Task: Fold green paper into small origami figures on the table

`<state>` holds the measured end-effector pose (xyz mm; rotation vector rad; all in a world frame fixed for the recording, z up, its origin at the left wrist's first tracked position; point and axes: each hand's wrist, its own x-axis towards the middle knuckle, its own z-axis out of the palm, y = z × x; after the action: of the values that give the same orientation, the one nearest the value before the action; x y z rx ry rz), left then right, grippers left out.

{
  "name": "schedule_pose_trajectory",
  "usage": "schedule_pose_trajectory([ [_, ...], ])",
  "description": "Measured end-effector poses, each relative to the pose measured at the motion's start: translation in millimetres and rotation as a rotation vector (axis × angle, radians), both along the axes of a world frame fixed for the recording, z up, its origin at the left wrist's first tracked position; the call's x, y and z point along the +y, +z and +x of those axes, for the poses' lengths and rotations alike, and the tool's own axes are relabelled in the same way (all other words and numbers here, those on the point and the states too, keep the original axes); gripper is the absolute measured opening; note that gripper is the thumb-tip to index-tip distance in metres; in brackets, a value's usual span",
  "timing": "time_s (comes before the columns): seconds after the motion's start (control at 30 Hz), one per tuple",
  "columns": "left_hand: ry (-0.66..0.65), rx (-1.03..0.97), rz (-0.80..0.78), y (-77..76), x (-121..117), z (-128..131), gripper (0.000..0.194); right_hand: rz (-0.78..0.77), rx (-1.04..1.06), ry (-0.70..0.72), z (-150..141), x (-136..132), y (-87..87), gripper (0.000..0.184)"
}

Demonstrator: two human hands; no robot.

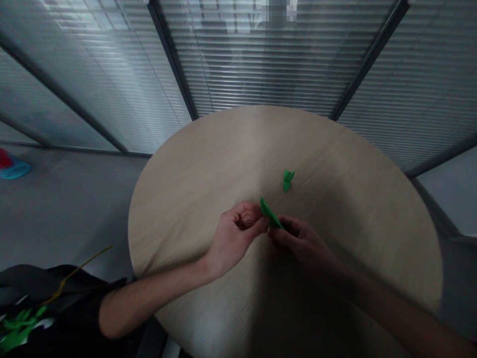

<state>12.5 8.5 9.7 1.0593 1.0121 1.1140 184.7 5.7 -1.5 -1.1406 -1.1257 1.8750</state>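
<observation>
Between my two hands is a small piece of folded green paper (271, 213), narrow and pointed at its upper left end. My left hand (238, 236) pinches its left side between thumb and fingers. On its lower right end, the thumb and fingers of my right hand (298, 237) are closed. Both hands are above the middle of the round wooden table (208, 159). A second small green folded paper shape (286, 181) lies on the table just beyond my right hand, touched by neither hand.
Glass partitions with blinds (253, 64) stand behind the table's far edge. On the grey floor (85, 199) at far left lies a red and blue object (13, 166). A black sleeve (74, 313) and a yellow cord (80, 268) show at lower left.
</observation>
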Motion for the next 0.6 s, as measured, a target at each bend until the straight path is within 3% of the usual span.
schedule_pose_trajectory([
  [0.2,0.011,-0.006,0.007,-3.0,0.3,-1.8,0.019,-0.14,0.105,-0.032,1.1,-1.0,-2.4,0.038],
  [0.6,0.075,-0.061,-0.023,0.1,6.4,-4.5,0.017,-0.197,0.154,-0.008,0.3,-2.4,-4.3,0.037],
])
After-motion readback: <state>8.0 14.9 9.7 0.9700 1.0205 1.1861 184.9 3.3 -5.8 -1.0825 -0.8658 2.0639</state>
